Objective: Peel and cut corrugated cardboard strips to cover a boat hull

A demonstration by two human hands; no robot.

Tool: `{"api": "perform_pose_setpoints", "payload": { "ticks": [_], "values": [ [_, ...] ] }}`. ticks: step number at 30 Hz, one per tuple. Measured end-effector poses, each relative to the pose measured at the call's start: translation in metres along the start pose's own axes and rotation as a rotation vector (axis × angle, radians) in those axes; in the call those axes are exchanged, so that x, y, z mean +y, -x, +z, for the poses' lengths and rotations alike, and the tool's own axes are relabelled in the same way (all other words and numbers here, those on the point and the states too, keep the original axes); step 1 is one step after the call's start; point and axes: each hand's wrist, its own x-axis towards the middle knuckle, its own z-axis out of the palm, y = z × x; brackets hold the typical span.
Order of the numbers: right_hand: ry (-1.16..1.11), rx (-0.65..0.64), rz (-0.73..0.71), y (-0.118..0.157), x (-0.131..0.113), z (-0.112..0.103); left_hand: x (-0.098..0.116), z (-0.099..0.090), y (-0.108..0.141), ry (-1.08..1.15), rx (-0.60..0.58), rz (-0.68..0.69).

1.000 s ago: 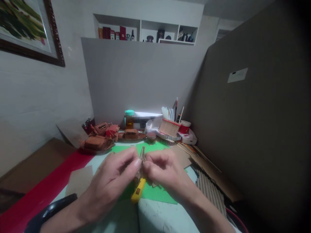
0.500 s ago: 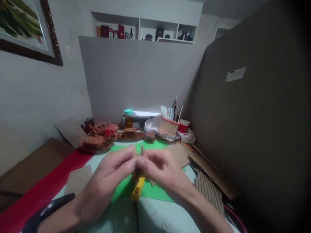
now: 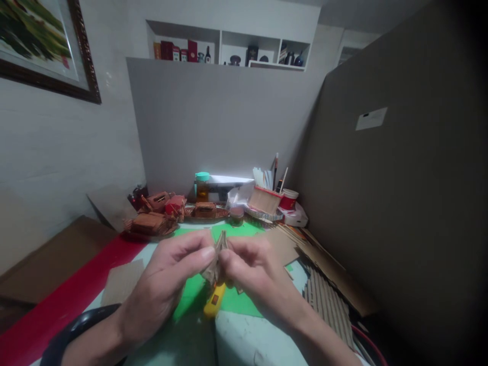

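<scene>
Between both hands is a small folded piece of brown cardboard (image 3: 212,272), narrow at its top end. My left hand (image 3: 173,272) pinches its left side with thumb and fingers. On the other side, the thumb and fingers of my right hand (image 3: 253,264) press on the same piece. Right below it, a yellow utility knife (image 3: 215,302) lies on the green mat (image 3: 244,304); its front end is hidden under the cardboard and my hands.
Brown model boats (image 3: 150,223) line the back left, near a jar with a teal lid (image 3: 202,187). A pen holder (image 3: 266,199) and a red cup (image 3: 288,199) stand at the back right. Corrugated cardboard (image 3: 326,295) lies at the right, a flat cardboard piece (image 3: 122,282) at the left.
The fingers have parted slightly, and more of the folded cardboard shows between them, its lower part now spread to the left. The knife is nearly unmoved.
</scene>
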Motion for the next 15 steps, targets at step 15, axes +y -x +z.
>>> {"api": "perform_pose_setpoints", "payload": {
  "ticks": [15],
  "values": [
    [-0.163,0.124,-0.092,-0.0034,0.0072,0.0051,-0.0064,0.0038,-0.0031,0.23,0.069,0.009]
  ]
}}
